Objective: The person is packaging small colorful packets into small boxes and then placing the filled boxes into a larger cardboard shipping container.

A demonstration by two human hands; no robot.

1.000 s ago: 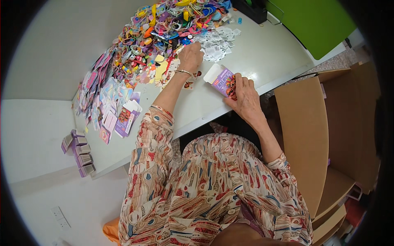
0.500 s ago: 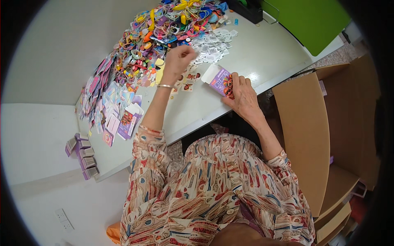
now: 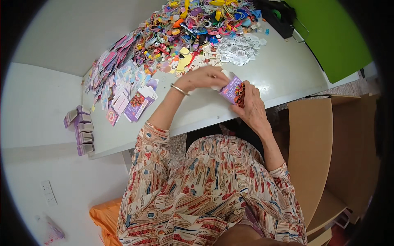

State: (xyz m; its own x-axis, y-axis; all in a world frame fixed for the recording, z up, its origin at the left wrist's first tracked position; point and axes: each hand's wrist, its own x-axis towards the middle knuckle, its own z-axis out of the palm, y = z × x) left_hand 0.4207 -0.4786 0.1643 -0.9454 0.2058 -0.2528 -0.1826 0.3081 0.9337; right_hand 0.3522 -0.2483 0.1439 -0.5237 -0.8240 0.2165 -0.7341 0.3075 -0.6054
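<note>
My right hand (image 3: 253,105) grips a small purple carton (image 3: 231,91) printed with colourful cartoon figures, tilted above the near part of the table. The carton's white end flap (image 3: 227,75) stands open at its upper left. My left hand (image 3: 201,78), with a bangle at the wrist, has its fingers bent together at that open end. Whatever the fingertips pinch is hidden there. Beyond the hands lie small cartoon-printed pieces (image 3: 202,60), yellow slips (image 3: 184,62) and a heap of small white printed packets (image 3: 240,50).
A big mixed pile of bright trinkets and bands (image 3: 180,35) covers the table's far side. Shiny cards (image 3: 108,67) and flat purple cartons (image 3: 137,107) lie at left. Purple bundles (image 3: 85,128) line the left edge. A large cardboard box (image 3: 310,147) stands at right.
My left hand has come down from near the white packets to the carton's open end. My right hand still holds the carton. The whole view has shifted slightly.
</note>
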